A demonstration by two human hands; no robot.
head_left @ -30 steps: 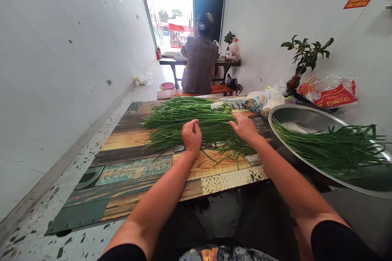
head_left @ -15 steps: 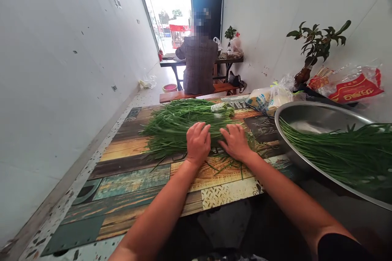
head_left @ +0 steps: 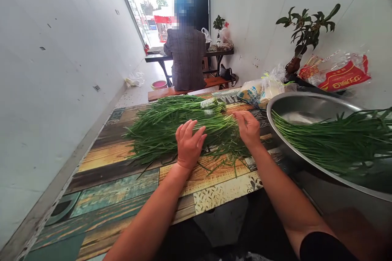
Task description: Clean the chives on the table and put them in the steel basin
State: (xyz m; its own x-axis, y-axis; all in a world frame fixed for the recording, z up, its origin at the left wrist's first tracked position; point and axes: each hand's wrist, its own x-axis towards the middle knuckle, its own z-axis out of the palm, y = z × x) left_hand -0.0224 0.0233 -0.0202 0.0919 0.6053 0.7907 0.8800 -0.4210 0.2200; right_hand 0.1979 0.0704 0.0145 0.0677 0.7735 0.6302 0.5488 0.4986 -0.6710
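A heap of long green garlic chives [head_left: 159,126] lies across the patterned table [head_left: 122,187], leaves to the left and pale stem ends to the right. Pale bands [head_left: 208,104] wrap part of the heap near its stem ends. My left hand [head_left: 188,144] lies over the near side of the chives, open, with fingers stretched and thumb apart. At the stem ends, my right hand [head_left: 250,129] is closed, thumb and forefinger pinched on the tips of some chives. Loose trimmings [head_left: 228,151] are scattered on the table between my hands.
To the right stands a large steel basin [head_left: 271,106] holding more chives. Behind it are plastic bags [head_left: 260,91], a red-printed package [head_left: 343,75] and a potted plant [head_left: 306,28]. Farther back a person [head_left: 186,57] sits on a bench [head_left: 159,96], facing away.
My right hand has moved right to the stem ends, its fingers now pinched together. My left hand stays over the chives with its fingers more spread. The view has shifted slightly.
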